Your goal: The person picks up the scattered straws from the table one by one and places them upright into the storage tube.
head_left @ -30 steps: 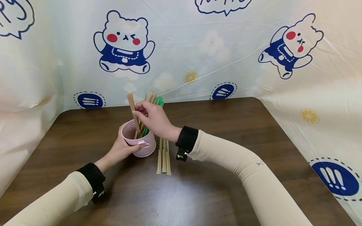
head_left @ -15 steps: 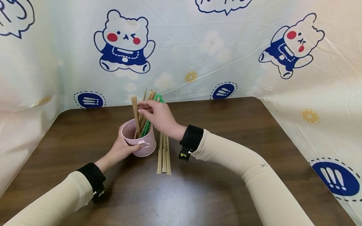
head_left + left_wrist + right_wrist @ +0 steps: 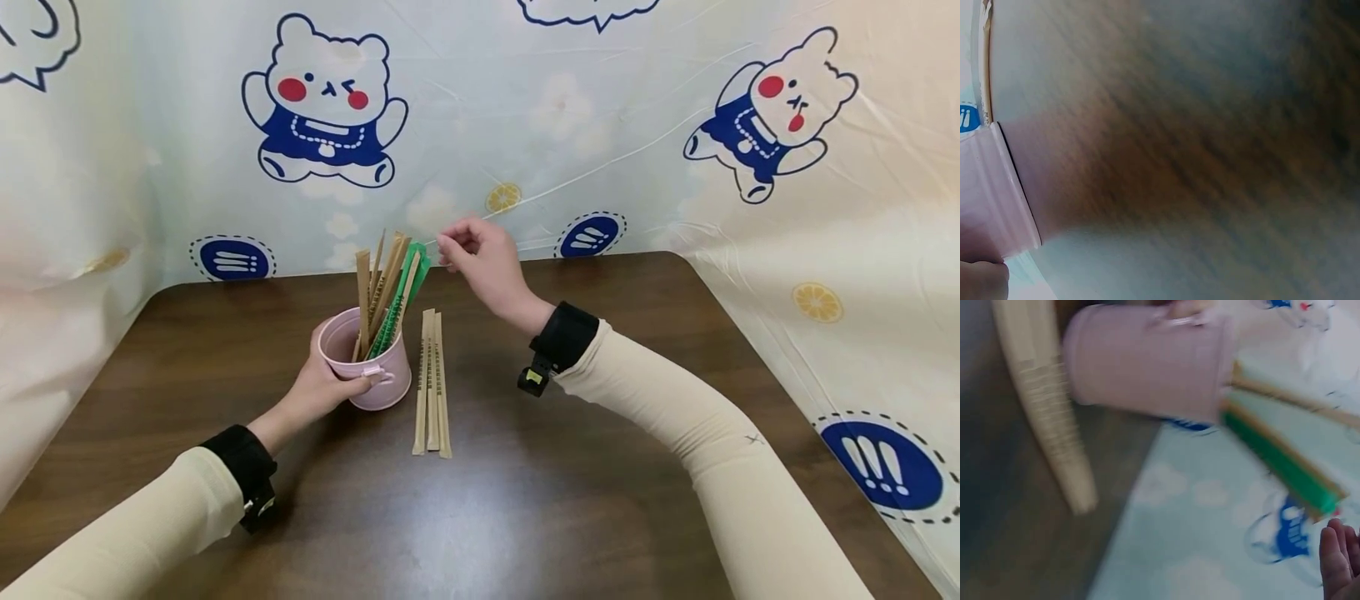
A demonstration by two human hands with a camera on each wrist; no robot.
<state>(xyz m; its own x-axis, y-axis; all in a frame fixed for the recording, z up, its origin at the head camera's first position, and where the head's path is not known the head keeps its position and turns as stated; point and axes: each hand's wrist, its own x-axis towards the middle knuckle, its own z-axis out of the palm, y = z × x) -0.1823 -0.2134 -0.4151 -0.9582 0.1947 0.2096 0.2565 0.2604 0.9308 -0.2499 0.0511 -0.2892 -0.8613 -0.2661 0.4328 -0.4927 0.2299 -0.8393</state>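
My left hand (image 3: 318, 392) grips a small pink bucket (image 3: 393, 387) by its side, thumb near the handle lug. Standing in it and leaning over the rim are several long, thin paper-wrapped sticks, brown ones (image 3: 363, 292) and green ones (image 3: 389, 323). To the right of the bucket, my right hand (image 3: 491, 271) hangs in the air beside the green tops, fingers loosely bent, holding nothing visible. In the right wrist view, its fingers (image 3: 1329, 556) show just past the tip of a green wrapper (image 3: 1291, 465). Three slim brown paper-wrapped sticks (image 3: 431, 392) lie side by side on the table.
The dark brown wooden table (image 3: 525, 500) has rounded back corners. Behind it and along its sides hangs a pale curtain (image 3: 465, 108) printed with bears and orange slices. A black camera strap (image 3: 566, 337) is round the right wrist.
The right hand has let go of a brown wrapped stick at the bucket's left and moved right, away from the bucket. The left hand keeps its hold; the head view has shifted slightly.
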